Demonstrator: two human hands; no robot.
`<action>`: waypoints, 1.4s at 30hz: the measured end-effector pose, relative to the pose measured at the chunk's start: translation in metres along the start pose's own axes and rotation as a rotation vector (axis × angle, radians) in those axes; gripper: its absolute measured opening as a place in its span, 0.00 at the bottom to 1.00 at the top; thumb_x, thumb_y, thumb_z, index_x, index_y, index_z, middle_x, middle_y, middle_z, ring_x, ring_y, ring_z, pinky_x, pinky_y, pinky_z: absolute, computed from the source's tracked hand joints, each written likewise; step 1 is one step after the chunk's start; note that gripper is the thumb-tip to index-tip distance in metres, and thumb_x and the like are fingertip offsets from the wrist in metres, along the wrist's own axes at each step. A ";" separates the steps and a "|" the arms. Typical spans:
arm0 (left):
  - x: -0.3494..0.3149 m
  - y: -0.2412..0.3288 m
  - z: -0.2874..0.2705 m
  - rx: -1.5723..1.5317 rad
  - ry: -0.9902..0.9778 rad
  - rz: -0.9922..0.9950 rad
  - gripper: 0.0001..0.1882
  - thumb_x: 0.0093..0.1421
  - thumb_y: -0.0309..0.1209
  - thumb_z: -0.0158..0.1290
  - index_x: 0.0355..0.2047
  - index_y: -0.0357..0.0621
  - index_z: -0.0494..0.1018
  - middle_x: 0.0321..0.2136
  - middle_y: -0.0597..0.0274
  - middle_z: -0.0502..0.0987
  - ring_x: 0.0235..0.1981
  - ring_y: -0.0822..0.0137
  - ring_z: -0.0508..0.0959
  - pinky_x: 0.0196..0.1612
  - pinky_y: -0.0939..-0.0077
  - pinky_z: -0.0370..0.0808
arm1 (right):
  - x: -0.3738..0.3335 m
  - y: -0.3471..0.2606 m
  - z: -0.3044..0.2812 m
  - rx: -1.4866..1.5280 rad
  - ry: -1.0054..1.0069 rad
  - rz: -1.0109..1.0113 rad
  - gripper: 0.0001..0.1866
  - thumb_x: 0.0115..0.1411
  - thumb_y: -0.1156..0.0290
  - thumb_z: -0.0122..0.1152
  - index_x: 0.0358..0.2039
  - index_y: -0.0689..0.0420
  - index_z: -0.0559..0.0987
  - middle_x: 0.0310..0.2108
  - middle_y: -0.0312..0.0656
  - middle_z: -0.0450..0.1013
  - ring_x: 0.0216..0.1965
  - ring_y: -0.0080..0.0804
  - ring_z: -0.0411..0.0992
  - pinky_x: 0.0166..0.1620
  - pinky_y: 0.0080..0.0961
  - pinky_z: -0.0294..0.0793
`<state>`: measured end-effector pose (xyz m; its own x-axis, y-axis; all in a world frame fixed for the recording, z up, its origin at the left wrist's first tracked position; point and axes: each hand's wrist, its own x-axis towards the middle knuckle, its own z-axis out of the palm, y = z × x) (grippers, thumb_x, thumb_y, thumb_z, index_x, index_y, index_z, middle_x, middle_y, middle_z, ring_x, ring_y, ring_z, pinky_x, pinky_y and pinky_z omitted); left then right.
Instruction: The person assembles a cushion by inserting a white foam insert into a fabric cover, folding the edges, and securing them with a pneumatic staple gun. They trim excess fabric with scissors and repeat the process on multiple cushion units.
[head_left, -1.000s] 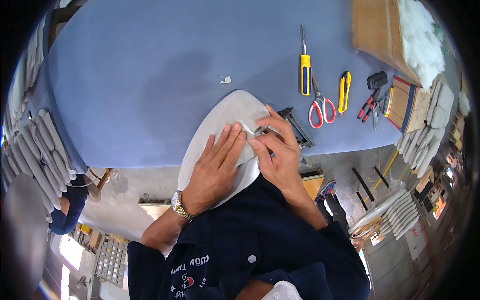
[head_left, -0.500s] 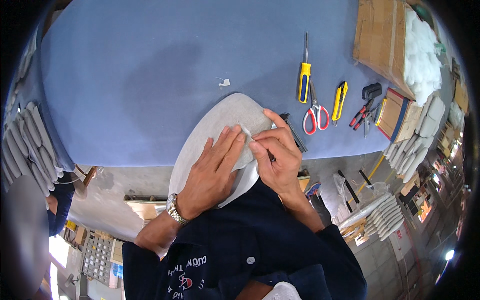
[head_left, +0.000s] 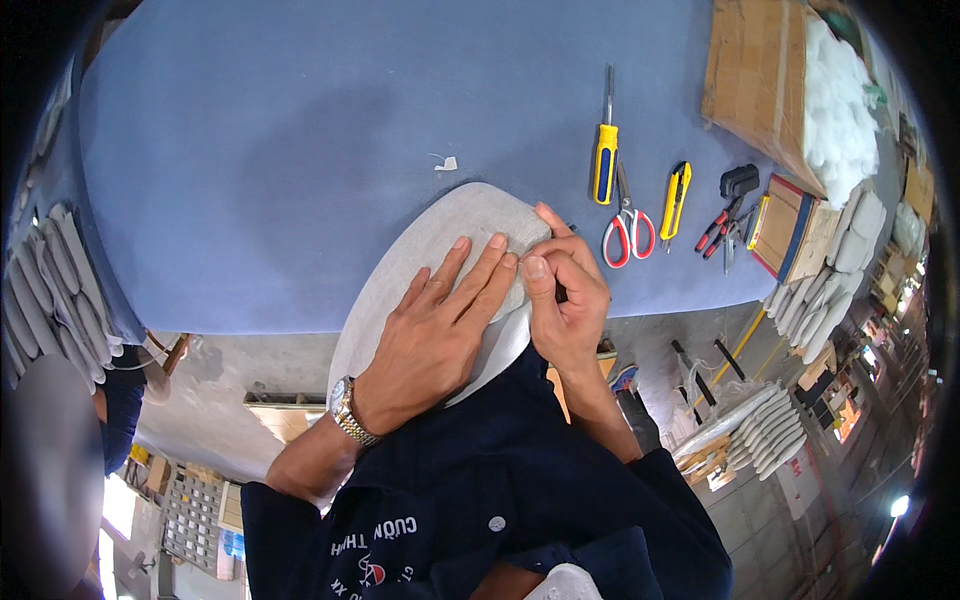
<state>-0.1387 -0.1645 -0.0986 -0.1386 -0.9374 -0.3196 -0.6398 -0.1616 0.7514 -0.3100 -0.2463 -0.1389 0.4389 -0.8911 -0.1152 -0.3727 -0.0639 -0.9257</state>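
Observation:
A grey fabric-covered cushion (head_left: 400, 270), rounded at its far end, leans from the table's near edge toward my body. My left hand (head_left: 435, 325) lies flat on its upper face, fingers stretched and slightly spread, with a metal watch on the wrist. Just right of those fingertips, my right hand (head_left: 570, 290) pinches thumb and forefinger together at the cushion's right side. Whatever sits in that pinch is too small or hidden to make out. Below the hands a pale, smooth flap (head_left: 508, 345) of the cushion's underside shows.
On the blue table (head_left: 250, 240) to the right lie a yellow screwdriver (head_left: 606, 165), red-handled scissors (head_left: 628, 235), a yellow utility knife (head_left: 677, 205) and red-handled pliers (head_left: 715, 230). Beyond stands a cardboard box (head_left: 755, 85) with white stuffing (head_left: 840, 110). A white scrap (head_left: 447, 164) lies past the cushion.
My right hand has drawn a little to the right, still pinching. My left fingers have slid up and right, over where a white sliver showed. The dark tool behind my right hand is now hidden.

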 end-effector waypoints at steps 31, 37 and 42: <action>0.003 0.017 0.013 -0.217 -0.011 -0.126 0.49 0.55 0.22 0.58 0.76 0.46 0.51 0.72 0.43 0.61 0.66 0.43 0.71 0.66 0.59 0.71 | -0.019 0.001 -0.019 0.144 0.089 0.067 0.12 0.64 0.77 0.64 0.23 0.66 0.76 0.58 0.55 0.76 0.64 0.50 0.72 0.63 0.39 0.69; -0.043 -0.021 0.028 -0.608 0.013 -0.218 0.37 0.71 0.31 0.47 0.76 0.36 0.47 0.76 0.39 0.50 0.77 0.47 0.51 0.76 0.60 0.49 | -0.019 0.012 -0.021 0.130 0.101 0.033 0.12 0.64 0.75 0.65 0.24 0.66 0.77 0.57 0.54 0.77 0.64 0.50 0.73 0.61 0.36 0.71; -0.044 -0.009 0.023 -0.424 -0.085 -0.175 0.35 0.76 0.39 0.40 0.77 0.37 0.45 0.77 0.39 0.43 0.79 0.45 0.43 0.77 0.56 0.44 | -0.023 0.015 -0.020 0.202 0.099 0.059 0.11 0.63 0.74 0.66 0.25 0.66 0.79 0.58 0.53 0.78 0.65 0.49 0.72 0.63 0.36 0.71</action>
<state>-0.1447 -0.1145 -0.1046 -0.1289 -0.8589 -0.4957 -0.2961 -0.4437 0.8458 -0.3419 -0.2354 -0.1433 0.3356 -0.9309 -0.1442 -0.2200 0.0714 -0.9729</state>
